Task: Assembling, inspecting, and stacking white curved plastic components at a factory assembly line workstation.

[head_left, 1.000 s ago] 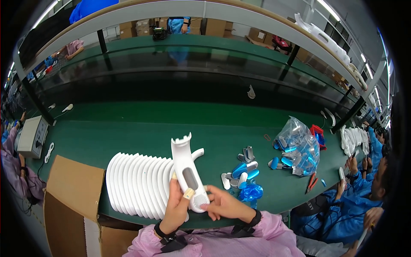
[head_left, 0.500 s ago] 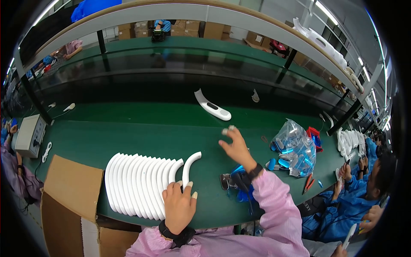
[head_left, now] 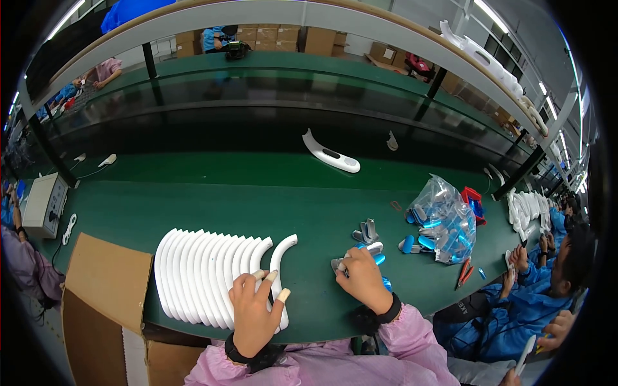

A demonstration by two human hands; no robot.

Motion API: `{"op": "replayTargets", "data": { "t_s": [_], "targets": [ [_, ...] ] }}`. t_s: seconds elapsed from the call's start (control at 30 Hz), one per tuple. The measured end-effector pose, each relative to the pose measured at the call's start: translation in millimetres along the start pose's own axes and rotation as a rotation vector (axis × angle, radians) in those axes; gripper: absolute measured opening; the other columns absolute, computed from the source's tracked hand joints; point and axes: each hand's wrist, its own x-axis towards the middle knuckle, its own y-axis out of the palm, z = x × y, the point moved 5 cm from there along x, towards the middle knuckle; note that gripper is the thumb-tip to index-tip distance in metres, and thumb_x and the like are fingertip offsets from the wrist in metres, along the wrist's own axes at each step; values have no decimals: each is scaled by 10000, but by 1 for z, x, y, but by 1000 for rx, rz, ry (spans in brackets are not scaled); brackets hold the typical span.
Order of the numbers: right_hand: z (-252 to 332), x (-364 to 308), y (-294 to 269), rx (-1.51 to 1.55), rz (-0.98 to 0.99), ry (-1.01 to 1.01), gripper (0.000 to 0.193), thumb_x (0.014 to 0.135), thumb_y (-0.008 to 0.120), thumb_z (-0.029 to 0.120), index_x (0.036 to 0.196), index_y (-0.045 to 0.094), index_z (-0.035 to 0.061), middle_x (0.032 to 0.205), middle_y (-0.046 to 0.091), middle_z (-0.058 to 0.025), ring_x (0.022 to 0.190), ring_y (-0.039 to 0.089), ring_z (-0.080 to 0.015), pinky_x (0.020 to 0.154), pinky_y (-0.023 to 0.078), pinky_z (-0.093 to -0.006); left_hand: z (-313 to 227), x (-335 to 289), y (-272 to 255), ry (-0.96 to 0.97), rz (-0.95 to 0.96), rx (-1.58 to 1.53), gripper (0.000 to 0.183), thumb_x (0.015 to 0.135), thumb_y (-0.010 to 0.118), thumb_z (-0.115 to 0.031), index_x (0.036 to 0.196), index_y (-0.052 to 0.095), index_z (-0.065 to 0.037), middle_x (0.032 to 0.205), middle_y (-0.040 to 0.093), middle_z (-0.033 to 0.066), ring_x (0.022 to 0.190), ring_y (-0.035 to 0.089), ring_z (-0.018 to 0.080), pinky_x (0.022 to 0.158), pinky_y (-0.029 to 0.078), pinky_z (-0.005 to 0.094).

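My left hand (head_left: 255,312) has its fingers spread, with pale covers on several tips. Its fingertips rest on the rightmost curved white plastic piece (head_left: 275,260), which stands slightly apart from a tight row of matching curved pieces (head_left: 206,276). Over a small pile of silver and blue parts, my right hand (head_left: 364,281) is closed with curled fingers. Something pale shows at its fingertips, but I cannot make out what it holds. Grey clip-like parts (head_left: 365,231) lie just beyond that hand.
A clear bag of blue parts (head_left: 444,219), a red bin (head_left: 473,204) and red-handled pliers (head_left: 463,273) lie to the right. Farther off, a white curved housing (head_left: 331,154) lies on the green belt. An open cardboard box (head_left: 112,276) stands left; a person in blue (head_left: 496,321) sits right.
My right hand has drawn back from over the table's middle down to the small parts. My left hand has shifted slightly left. The white housing on the belt has moved a little right.
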Motion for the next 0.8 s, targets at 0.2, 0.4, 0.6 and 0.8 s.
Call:
{"op": "replayTargets", "data": {
  "t_s": [0.2, 0.4, 0.6, 0.8],
  "targets": [
    [8, -9, -4, -153, -17, 66, 109, 690, 711, 113, 712, 659, 19, 865, 568, -97, 877, 515, -291, 719, 424, -390, -2, 2, 0, 16, 88, -198, 335, 754, 716, -142, 1062, 647, -29, 1062, 575, 99, 1043, 464, 284, 910, 326, 389],
    [2, -6, -10, 465, 9, 75, 162, 827, 665, 145, 861, 634, -10, 931, 535, -80, 904, 506, -212, 740, 414, -313, -3, 5, 0, 14, 119, -353, 362, 757, 710, -95, 1103, 636, -16, 1076, 571, 132, 1024, 490, 299, 904, 389, 372],
    [48, -17, 11, 1501, 602, 96, 132, 966, 522, 131, 986, 581, 15, 1010, 498, 12, 918, 491, -86, 815, 413, -241, -11, 4, 31, 36, 394, -981, 459, 760, 757, -119, 1179, 604, -13, 1192, 569, 120, 1200, 462, 261, 993, 376, 347],
    [55, -19, -18, 1233, 150, 173, 174, 822, 702, 95, 966, 632, 26, 945, 585, -25, 906, 560, -140, 796, 449, -277, -17, 6, 15, -46, 231, -793, 363, 733, 761, -84, 1077, 661, -31, 991, 663, 104, 972, 611, 241, 833, 480, 322]
  ]
}}
